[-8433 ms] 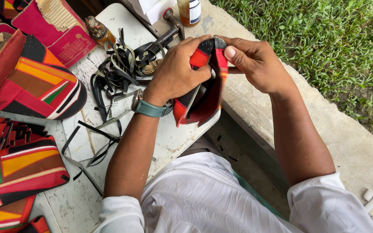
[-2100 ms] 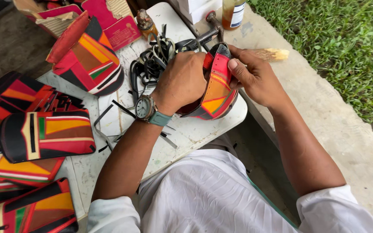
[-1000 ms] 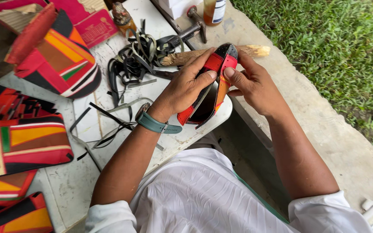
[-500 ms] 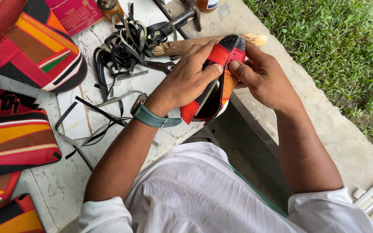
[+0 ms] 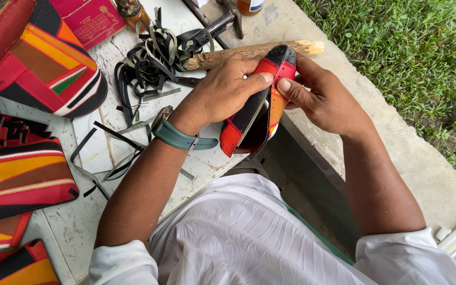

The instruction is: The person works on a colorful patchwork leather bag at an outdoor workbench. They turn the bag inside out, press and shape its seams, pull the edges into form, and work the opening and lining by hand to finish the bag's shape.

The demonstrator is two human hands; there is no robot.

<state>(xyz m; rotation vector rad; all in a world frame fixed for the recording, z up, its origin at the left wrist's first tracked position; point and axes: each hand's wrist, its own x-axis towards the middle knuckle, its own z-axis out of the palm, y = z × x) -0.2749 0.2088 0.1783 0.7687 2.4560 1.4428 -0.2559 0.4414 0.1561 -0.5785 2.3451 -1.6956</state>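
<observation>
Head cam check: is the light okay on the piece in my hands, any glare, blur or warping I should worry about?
Head view: soft, even daylight, no hard shadows or glare on the patchwork leather piece; left hand and right hand are sharp, no motion blur; the grass is bright but not washed out; wide-lens stretching shows toward the frame edges.

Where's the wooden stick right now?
In the head view, the wooden stick lies at the table's far edge, just beyond the left hand and right hand holding the patchwork piece, beside the black straps.
</observation>
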